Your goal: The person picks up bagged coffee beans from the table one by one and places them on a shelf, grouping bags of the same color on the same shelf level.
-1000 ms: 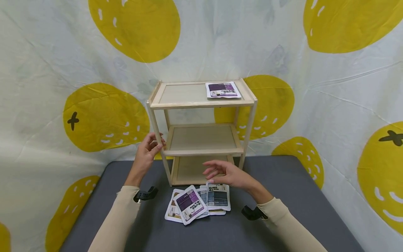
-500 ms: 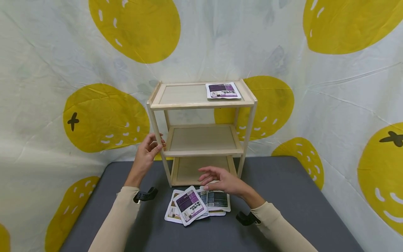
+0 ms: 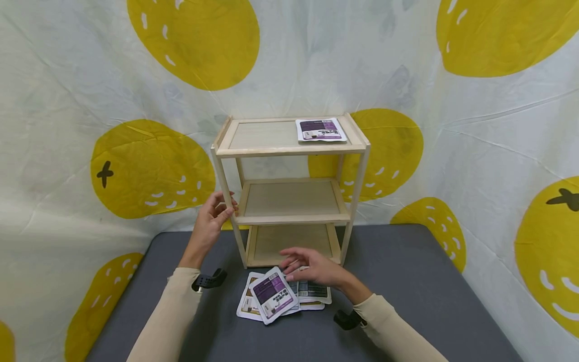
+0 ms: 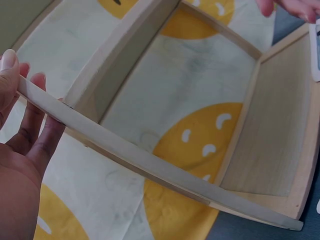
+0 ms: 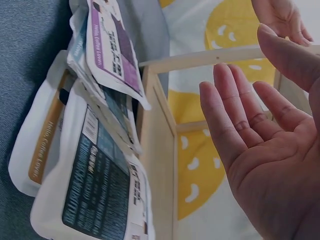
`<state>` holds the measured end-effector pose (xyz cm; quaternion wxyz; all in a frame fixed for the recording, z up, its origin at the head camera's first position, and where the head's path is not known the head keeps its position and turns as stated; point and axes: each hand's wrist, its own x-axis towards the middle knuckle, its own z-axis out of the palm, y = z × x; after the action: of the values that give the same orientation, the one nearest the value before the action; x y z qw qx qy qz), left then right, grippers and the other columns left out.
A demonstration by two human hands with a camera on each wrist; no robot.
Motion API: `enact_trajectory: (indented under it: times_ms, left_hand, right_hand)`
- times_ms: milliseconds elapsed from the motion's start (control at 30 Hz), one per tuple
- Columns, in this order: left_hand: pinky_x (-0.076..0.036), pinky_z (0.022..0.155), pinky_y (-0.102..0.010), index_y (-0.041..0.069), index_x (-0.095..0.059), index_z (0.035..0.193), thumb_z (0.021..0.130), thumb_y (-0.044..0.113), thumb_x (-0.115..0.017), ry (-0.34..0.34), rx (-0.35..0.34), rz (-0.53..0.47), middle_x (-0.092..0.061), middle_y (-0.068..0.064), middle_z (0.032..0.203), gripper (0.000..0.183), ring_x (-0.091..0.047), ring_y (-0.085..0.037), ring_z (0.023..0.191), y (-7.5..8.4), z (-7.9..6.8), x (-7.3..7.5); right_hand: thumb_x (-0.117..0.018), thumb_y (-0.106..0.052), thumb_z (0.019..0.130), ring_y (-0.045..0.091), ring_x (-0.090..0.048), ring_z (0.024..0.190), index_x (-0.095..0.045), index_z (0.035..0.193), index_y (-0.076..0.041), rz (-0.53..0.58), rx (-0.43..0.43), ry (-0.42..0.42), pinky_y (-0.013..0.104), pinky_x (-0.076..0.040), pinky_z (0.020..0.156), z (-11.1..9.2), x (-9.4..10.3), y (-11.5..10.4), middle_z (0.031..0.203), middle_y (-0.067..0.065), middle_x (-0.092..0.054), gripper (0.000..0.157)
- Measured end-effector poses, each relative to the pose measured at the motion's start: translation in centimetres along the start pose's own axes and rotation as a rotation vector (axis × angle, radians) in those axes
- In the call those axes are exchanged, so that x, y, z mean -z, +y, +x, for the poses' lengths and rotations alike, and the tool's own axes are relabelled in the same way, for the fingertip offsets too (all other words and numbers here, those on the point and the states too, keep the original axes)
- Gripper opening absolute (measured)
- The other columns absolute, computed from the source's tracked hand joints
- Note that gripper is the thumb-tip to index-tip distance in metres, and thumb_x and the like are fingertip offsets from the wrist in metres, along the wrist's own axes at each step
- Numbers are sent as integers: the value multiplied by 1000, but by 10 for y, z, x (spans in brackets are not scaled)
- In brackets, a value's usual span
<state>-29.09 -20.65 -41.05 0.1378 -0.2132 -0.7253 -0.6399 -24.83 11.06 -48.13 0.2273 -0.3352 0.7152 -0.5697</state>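
Observation:
My left hand [image 3: 209,221] holds the left front post [image 4: 135,150] of a three-tier wooden shelf [image 3: 294,219], thumb on one side and fingers on the other. My right hand [image 3: 316,267] hovers, fingers spread and slightly bent, above a fanned pile of flat coffee pouches in front of the shelf. On top of the pile's left side lies a purple-label pouch [image 3: 273,296]. A dark-blue-label pouch [image 5: 95,180] lies at the right, partly under the right hand in the head view. A brown-label pouch [image 5: 42,145] shows beneath. Nothing is in the right hand.
Another purple-label pouch [image 3: 321,129] lies on the right part of the shelf's top tier. Shelf and pile stand on a dark grey surface [image 3: 384,281]. Behind hangs a pale cloth [image 3: 289,60] printed with yellow fruit.
My right hand has moved left and lower over the pile, toward the purple-label pouch. The left hand, shelf and pouches have stayed put.

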Motion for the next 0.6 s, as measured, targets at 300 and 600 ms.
enact_trajectory:
  times_ms: [300,600]
  left_hand:
    - [-57,89,-27,7,-50,137,99,-1,-61,40,2,-35,-60,-18,119,40,-64,-32,106,0,0,-1]
    - [-57,85,-26,-4,-48,137,96,0,-66,79,3,-67,-59,-21,119,44,-60,-29,107,5,2,-1]
  right_hand:
    - [-72,-8,94,42,-60,123,-49,148,-7,-36,-32,20,26,-53,94,4,-10,11,137,25,-58,58]
    - [-72,-11,94,42,-57,127,-50,147,-8,-67,-29,33,28,-51,97,6,-15,18,140,26,-55,58]
